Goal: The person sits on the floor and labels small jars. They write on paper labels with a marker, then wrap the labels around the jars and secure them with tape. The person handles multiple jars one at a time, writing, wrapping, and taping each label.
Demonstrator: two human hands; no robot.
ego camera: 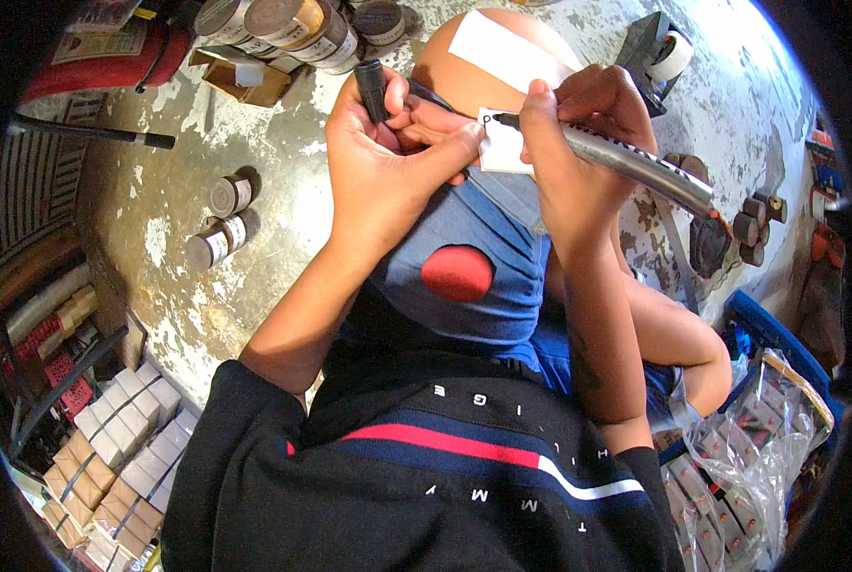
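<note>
My left hand [397, 150] grips a black marker cap [371, 89] between its fingers. Its thumb presses on the left edge of a small white paper slip [506, 151]. A dark object [429, 93], mostly hidden, pokes out behind those fingers. In my right hand [590, 150] is a silver marker pen [640, 168], its black tip at the slip's upper part beside a small handwritten mark. The slip lies above my denim-covered thigh [461, 236], where a round red patch shows. A larger white paper strip [504, 50] rests on my bare knee [433, 61].
Labelled round containers [283, 25] stand by an open cardboard box [243, 79]; several more cylinders sit left and right. A tape dispenser [647, 61] is at upper right. Strapped paper-wrapped blocks [122, 415] fill lower left. Clear plastic [790, 429] covers items near a blue tray [783, 343].
</note>
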